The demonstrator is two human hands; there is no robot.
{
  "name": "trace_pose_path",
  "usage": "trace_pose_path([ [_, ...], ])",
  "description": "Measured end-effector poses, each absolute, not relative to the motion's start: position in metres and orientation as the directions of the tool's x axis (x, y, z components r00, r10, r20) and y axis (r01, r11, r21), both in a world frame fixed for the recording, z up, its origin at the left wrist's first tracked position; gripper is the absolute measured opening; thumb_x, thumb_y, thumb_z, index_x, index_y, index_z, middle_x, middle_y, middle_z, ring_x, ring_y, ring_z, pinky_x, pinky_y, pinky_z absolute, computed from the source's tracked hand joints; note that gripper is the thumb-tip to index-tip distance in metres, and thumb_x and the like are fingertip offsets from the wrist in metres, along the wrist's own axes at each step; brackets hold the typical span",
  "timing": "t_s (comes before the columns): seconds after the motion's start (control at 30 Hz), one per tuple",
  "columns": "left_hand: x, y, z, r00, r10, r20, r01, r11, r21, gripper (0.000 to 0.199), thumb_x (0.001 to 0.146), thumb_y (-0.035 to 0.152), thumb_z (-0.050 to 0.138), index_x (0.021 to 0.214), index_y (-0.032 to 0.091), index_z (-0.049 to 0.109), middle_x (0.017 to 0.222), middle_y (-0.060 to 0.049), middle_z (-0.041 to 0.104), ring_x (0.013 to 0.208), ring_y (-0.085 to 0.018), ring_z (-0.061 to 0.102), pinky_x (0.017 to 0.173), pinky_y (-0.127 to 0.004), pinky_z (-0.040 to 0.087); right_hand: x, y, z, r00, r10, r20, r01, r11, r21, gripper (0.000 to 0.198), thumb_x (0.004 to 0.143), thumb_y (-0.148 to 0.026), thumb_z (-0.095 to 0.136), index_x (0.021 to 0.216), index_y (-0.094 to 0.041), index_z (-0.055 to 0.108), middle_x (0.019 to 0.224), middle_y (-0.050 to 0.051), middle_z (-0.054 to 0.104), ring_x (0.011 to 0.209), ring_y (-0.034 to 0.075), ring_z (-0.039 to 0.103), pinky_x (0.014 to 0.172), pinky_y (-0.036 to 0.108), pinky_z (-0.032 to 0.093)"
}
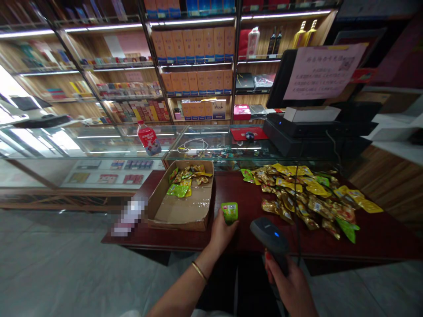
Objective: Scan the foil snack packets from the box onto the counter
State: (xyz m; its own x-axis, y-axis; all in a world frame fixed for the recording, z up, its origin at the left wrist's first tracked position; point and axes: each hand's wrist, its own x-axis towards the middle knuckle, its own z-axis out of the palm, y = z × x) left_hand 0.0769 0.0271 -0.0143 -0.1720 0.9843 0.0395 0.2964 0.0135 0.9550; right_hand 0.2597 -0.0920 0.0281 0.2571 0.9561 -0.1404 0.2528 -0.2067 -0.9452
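Observation:
Between the fingers of my left hand (223,231) is a small green snack packet (230,212), held upright above the dark red table (228,187). My right hand (287,281) is wrapped round the handle of a black barcode scanner (269,233), which has a blue light on top and its head toward the packet. Left of my hands stands an open cardboard box (180,211) with several gold and green packets (180,189) at its far end. A spread heap of gold, yellow and green packets (307,193) lies on the table to the right.
Behind the table runs a glass display counter (119,136) with a red-labelled bottle (149,140) and a mouse (249,136) on it. A monitor (281,79) stands at the right. A cable (296,220) hangs by the heap. A blurred-out item (130,216) lies at the table's left edge.

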Motion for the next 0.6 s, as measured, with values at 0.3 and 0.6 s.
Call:
trace_pose_path([
  [0.3,0.0744,0.0256,-0.0174,-0.124,0.984,0.13,0.354,-0.079,0.932,0.029,0.083,0.035,0.071,0.104,0.02,0.059,0.095,-0.004,0.07,0.085,-0.02,0.067,0.077,-0.029,0.05,0.2501,-0.0888,0.0308,0.209,0.976,-0.066,0.36,-0.14,-0.922,0.05,0.086,-0.072,0.057,0.079,-0.023,0.067,0.055,-0.001,0.065,0.051,0.02,0.063,0.054,0.029,0.05],
  [0.6,0.0738,0.0257,-0.0194,-0.132,0.986,0.099,0.348,-0.048,0.936,0.028,0.082,0.035,0.071,0.103,0.022,0.058,0.093,-0.004,0.071,0.083,-0.021,0.067,0.075,-0.03,0.051,0.2521,-0.0849,0.0286,0.151,0.983,-0.102,0.399,-0.155,-0.904,0.046,0.09,-0.067,0.056,0.086,-0.024,0.07,0.06,0.002,0.07,0.055,0.023,0.067,0.056,0.03,0.052],
])
